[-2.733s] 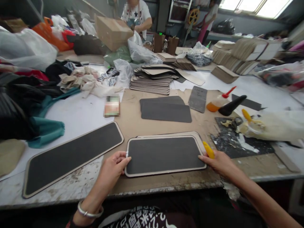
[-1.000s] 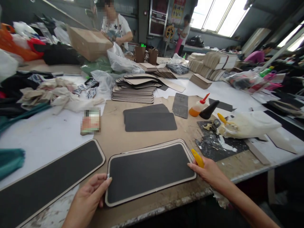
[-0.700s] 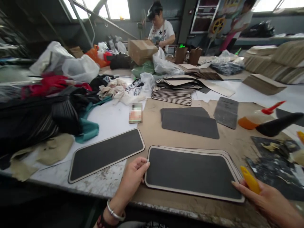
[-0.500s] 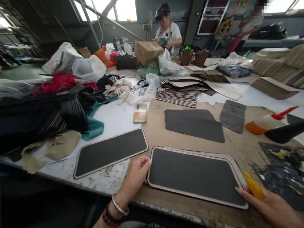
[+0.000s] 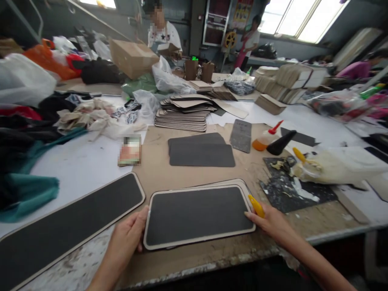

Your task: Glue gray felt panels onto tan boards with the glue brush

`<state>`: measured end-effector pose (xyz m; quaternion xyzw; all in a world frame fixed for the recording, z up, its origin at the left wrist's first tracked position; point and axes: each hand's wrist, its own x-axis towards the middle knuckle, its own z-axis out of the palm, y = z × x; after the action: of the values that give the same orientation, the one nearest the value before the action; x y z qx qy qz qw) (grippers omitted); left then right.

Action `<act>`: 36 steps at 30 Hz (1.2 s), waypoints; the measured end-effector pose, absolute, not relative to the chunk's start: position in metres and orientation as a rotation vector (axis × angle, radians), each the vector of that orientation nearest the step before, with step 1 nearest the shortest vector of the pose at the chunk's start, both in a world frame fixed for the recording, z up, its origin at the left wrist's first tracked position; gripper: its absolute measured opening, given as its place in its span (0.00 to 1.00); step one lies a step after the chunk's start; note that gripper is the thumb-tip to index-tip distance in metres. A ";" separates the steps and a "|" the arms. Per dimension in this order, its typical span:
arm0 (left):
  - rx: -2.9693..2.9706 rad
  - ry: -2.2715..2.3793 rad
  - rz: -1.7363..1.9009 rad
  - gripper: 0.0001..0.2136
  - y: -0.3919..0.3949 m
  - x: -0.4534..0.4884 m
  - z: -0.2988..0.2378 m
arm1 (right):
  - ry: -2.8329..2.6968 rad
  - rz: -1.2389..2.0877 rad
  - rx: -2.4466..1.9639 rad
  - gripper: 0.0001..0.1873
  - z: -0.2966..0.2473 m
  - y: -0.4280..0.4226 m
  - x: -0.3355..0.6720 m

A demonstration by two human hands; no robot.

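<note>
A dark rectangular panel (image 5: pixel 198 216) with rounded corners and a pale border lies at the front of the table, on one or more similar pale-edged pieces. My left hand (image 5: pixel 129 234) is closed on its left edge, thumb on top. At the right end, my right hand (image 5: pixel 271 220) keeps a yellow-handled tool (image 5: pixel 256 205) in its grip while its thumb presses the panel's edge; the tool's working end is hidden. Another pale-bordered dark panel (image 5: pixel 75 222) lies to the left. Beyond the held panel are plain dark grey pieces (image 5: pixel 201 153), overlapping.
A stack of pale-edged boards (image 5: pixel 183 117) stands further back. To the right are an orange-filled bottle (image 5: pixel 263 139) with a red nozzle, a black cone-shaped object (image 5: pixel 281 142), and a glue-smeared board (image 5: pixel 281 194). Cloth scraps (image 5: pixel 87 117) cover the left. A person (image 5: pixel 165 36) works across the table.
My view has swung to the right, bringing a pale plastic container and more of the right side into sight. Both hands keep hold of the panel, now turned slightly, its right end farther from me.
</note>
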<state>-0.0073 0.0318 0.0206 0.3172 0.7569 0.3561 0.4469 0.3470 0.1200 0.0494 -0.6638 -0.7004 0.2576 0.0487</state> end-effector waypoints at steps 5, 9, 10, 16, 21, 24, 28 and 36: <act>0.653 1.815 0.966 0.26 0.035 -0.006 0.026 | -2.040 0.911 -2.091 0.11 0.053 0.118 0.344; 0.504 1.765 1.078 0.28 0.037 0.001 0.037 | -2.028 0.970 -2.110 0.13 0.048 0.119 0.347; 0.494 1.743 1.087 0.27 0.037 0.002 0.038 | -2.031 0.970 -2.126 0.14 0.046 0.120 0.348; 0.542 1.706 1.110 0.25 0.036 0.003 0.039 | -2.070 0.966 -2.165 0.16 0.036 0.128 0.360; 0.590 1.722 1.102 0.22 0.038 0.003 0.036 | -2.075 0.937 -2.177 0.17 0.033 0.130 0.361; 0.610 1.708 1.108 0.20 0.040 0.005 0.036 | -2.071 0.872 -2.144 0.15 0.039 0.126 0.355; 0.631 1.676 1.137 0.19 0.039 0.005 0.036 | -2.067 0.806 -2.093 0.14 0.055 0.119 0.346; 0.621 1.783 1.270 0.19 0.016 -0.024 0.030 | -2.001 0.856 -2.030 0.15 0.087 0.111 0.321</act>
<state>-0.0241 0.0163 0.0299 0.2477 0.7112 0.5065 0.4198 0.3213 0.1109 0.0872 -0.6797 -0.6702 0.2865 0.0827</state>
